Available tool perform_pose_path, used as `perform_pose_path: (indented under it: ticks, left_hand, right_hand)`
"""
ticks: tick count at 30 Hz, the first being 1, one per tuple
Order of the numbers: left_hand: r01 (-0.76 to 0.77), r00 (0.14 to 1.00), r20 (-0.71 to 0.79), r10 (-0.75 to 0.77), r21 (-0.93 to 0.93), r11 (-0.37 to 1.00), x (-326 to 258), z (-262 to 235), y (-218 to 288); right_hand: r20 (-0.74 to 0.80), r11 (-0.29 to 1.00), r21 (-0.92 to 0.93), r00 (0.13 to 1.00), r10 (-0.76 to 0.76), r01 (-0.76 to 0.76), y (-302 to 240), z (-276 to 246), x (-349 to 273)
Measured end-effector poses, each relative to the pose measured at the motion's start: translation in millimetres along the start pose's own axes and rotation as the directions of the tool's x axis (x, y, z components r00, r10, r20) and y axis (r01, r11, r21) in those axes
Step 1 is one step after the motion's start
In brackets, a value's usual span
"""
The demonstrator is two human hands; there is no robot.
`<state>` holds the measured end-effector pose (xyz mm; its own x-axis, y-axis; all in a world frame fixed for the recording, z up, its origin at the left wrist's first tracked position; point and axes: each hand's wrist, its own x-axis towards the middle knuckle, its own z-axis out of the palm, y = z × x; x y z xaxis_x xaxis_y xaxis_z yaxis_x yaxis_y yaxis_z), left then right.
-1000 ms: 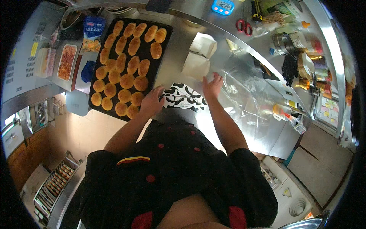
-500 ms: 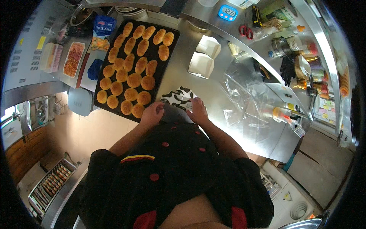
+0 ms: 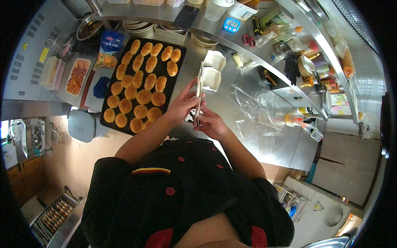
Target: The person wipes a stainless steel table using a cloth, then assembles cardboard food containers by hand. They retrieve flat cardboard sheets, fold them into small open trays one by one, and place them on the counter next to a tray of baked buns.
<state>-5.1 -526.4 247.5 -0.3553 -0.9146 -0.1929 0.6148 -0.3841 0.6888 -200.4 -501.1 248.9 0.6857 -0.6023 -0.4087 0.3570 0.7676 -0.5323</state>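
Note:
A cow-print paperboard piece (image 3: 200,84), probably a folding box, stands on edge before my body, seen as a thin upright strip. My left hand (image 3: 181,109) is closed on its left side, fingers reaching up along it. Lower down, my right hand (image 3: 211,125) grips it from the right. Just beyond it on the steel counter sits an open white paper box (image 3: 211,78), its two halves spread. To the left of my hands lies a black baking tray (image 3: 162,66) of golden-brown rolls and round buns.
Clear plastic bags (image 3: 256,105) lie on the right of the counter. Along the back shelf are a blue timer (image 3: 231,25), red-handled scissors (image 3: 248,40) and jars. A tub of chopped filling (image 3: 77,76) and a blue snack bag (image 3: 111,43) stand beyond the tray's left side.
The cow-print piece has been lifted and turned from flat to edge-on. Both hands have moved with it, the left one up and to the right. The whole view has shifted slightly.

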Motion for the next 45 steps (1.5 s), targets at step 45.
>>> perform_pose_path:
  ticks: [45]
  left_hand:
    - [-0.227, 0.974, 0.228, -0.01, 0.963, -0.147, 19.5, 12.2, -10.1]
  right_hand:
    - [-0.145, 0.442, -0.897, 0.954, -0.262, -0.015, -77.3, -20.2, -58.3]
